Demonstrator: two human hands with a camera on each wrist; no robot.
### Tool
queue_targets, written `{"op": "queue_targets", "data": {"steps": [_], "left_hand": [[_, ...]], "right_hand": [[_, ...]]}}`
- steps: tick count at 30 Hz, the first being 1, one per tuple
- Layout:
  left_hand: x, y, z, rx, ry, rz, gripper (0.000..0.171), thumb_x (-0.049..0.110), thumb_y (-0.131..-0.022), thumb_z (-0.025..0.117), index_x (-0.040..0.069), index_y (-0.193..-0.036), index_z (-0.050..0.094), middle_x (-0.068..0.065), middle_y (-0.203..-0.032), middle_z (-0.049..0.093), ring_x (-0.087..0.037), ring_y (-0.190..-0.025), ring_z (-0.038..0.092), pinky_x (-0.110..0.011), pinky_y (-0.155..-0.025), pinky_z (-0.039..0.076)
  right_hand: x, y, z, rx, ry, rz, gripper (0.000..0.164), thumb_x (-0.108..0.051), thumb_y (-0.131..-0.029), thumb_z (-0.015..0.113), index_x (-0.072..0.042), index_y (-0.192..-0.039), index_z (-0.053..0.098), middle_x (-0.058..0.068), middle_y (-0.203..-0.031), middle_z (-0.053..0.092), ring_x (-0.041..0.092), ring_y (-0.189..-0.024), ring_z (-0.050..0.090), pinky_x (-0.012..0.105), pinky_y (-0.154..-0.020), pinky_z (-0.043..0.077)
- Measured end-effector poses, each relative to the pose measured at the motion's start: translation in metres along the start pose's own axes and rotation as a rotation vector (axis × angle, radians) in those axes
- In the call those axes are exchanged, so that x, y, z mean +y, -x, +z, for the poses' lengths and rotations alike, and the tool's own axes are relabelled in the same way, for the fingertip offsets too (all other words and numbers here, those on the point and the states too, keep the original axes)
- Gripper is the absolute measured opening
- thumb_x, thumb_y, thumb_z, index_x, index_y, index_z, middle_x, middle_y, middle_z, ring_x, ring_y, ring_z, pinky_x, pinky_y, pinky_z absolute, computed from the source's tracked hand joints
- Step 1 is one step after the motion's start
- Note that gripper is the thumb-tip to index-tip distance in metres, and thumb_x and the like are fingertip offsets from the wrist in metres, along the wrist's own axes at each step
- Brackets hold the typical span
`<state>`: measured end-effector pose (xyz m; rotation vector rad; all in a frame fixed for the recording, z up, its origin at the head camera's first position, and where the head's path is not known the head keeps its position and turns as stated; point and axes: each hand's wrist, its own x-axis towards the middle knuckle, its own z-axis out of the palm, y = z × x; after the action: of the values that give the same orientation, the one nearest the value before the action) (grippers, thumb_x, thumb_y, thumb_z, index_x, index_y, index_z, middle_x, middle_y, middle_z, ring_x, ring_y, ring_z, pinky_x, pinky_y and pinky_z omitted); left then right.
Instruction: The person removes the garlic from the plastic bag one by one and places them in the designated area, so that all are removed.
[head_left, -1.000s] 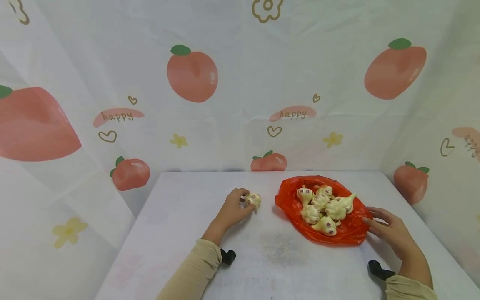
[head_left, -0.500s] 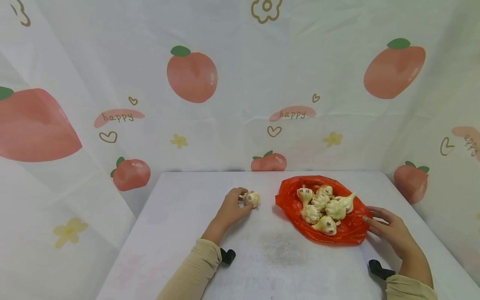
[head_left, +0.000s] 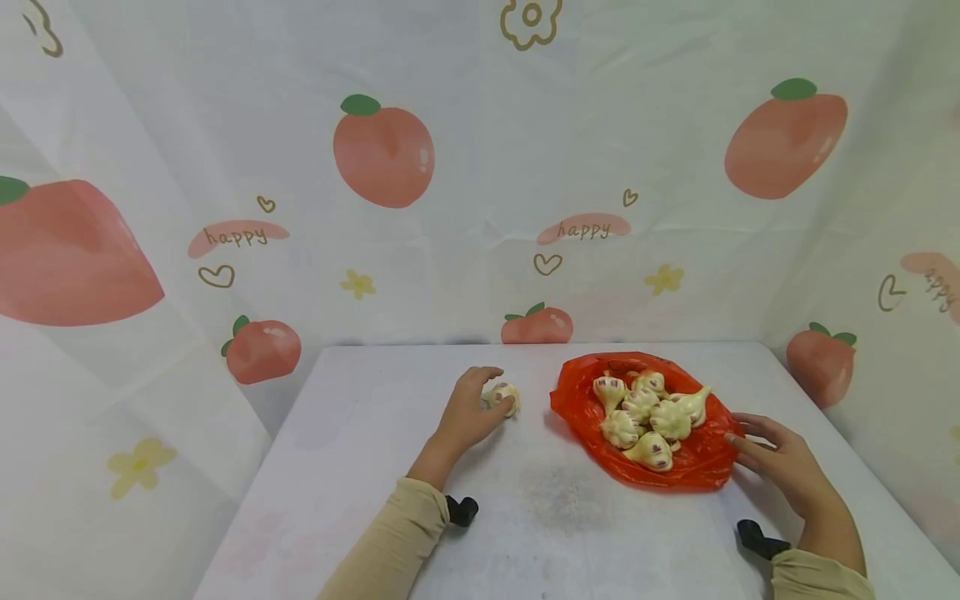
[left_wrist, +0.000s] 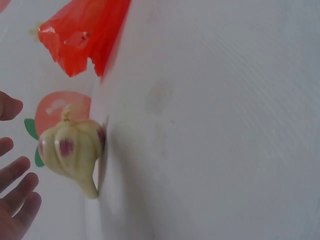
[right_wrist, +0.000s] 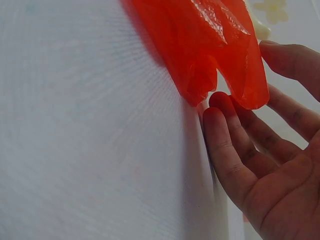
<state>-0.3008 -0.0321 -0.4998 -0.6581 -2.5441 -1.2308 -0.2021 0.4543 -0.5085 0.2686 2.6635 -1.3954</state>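
Note:
A single garlic bulb [head_left: 504, 390] with purple patches lies on the table left of the bag, partly behind my left thumb in the head view. My left hand [head_left: 467, 415] is around it with fingers spread; the left wrist view shows a gap between those fingers and the garlic bulb [left_wrist: 70, 147]. On the right, a red plastic bag [head_left: 697, 477] lies with its mouth wide and several garlic bulbs [head_left: 643, 421] inside. My right hand [head_left: 783, 462] holds the bag's right rim between thumb and fingers; in the right wrist view the fingertips reach behind the red plastic bag [right_wrist: 220, 45].
The white table [head_left: 360, 517] bears a greyish smudge near its middle. A white curtain [head_left: 465, 150] printed with fruit surrounds the back and sides. Black wrist mounts [head_left: 461, 510] stick out from both beige sleeves.
My left fingers held the garlic bulb, shifted it slightly left, then spread and let go of it on the table. The right hand and bag have stayed in place.

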Motion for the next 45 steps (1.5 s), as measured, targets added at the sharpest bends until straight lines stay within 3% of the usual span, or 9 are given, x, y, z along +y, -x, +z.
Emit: {"op": "queue_targets", "data": {"steps": [10,19,23,25,31,38,45], "left_hand": [[0.023,-0.008,0.010,-0.002,0.053,0.009,0.042,0.024,-0.095,0.076,0.010,-0.134,0.068,-0.010,-0.131,0.067,-0.028,-0.123,0.063,-0.044,-0.102,0.058],[0.042,-0.013,0.019,-0.020,0.046,0.046,0.041,0.025,-0.096,0.076,0.010,-0.133,0.068,-0.010,-0.132,0.068,-0.028,-0.126,0.063,-0.045,-0.111,0.053],[0.048,-0.014,0.021,-0.033,0.053,0.057,0.040,0.024,-0.098,0.074,0.010,-0.134,0.067,-0.008,-0.131,0.068,-0.025,-0.123,0.063,-0.047,-0.108,0.055],[0.051,-0.014,0.023,-0.045,0.068,0.049,0.040,0.025,-0.098,0.073,0.012,-0.135,0.066,-0.006,-0.131,0.067,-0.024,-0.122,0.062,-0.049,-0.106,0.057],[0.062,-0.015,0.030,-0.091,0.113,0.037,0.041,0.027,-0.100,0.073,0.013,-0.138,0.064,-0.004,-0.134,0.066,-0.026,-0.121,0.064,-0.047,-0.103,0.059],[0.072,-0.014,0.039,-0.153,0.133,0.064,0.044,0.024,-0.100,0.073,0.005,-0.138,0.063,-0.012,-0.135,0.066,-0.030,-0.121,0.064,-0.046,-0.100,0.059],[0.079,-0.012,0.050,-0.212,0.151,0.055,0.045,0.027,-0.101,0.072,0.008,-0.140,0.062,-0.013,-0.139,0.063,-0.029,-0.120,0.063,-0.042,-0.099,0.061]], "right_hand": [[-0.001,0.001,0.000,0.006,-0.008,-0.002,0.083,-0.050,-0.107,0.059,0.006,-0.161,0.030,0.040,-0.160,0.032,0.061,-0.141,0.045,0.029,-0.085,0.064],[-0.001,0.002,0.001,0.010,-0.003,-0.011,0.082,-0.049,-0.107,0.060,0.006,-0.160,0.032,0.040,-0.159,0.035,0.054,-0.133,0.055,0.026,-0.083,0.063],[0.000,0.001,0.001,0.013,0.002,-0.012,0.082,-0.049,-0.106,0.061,0.005,-0.160,0.033,0.039,-0.159,0.036,0.037,-0.123,0.064,0.025,-0.082,0.063],[0.001,0.001,0.000,0.014,0.004,-0.010,0.082,-0.050,-0.106,0.062,0.004,-0.160,0.033,0.039,-0.159,0.036,0.021,-0.116,0.066,0.025,-0.082,0.063],[0.003,0.001,-0.001,0.009,-0.006,-0.005,0.083,-0.051,-0.105,0.062,0.004,-0.161,0.033,0.039,-0.160,0.035,-0.015,-0.098,0.054,0.026,-0.083,0.063],[0.000,0.004,0.001,0.007,-0.039,-0.016,0.081,-0.048,-0.106,0.061,0.006,-0.160,0.033,0.040,-0.159,0.034,-0.021,-0.092,0.049,0.019,-0.081,0.060],[0.000,0.003,0.000,0.008,-0.020,-0.005,0.082,-0.051,-0.106,0.061,0.004,-0.160,0.033,0.039,-0.160,0.035,-0.020,-0.094,0.050,0.023,-0.082,0.062]]}}
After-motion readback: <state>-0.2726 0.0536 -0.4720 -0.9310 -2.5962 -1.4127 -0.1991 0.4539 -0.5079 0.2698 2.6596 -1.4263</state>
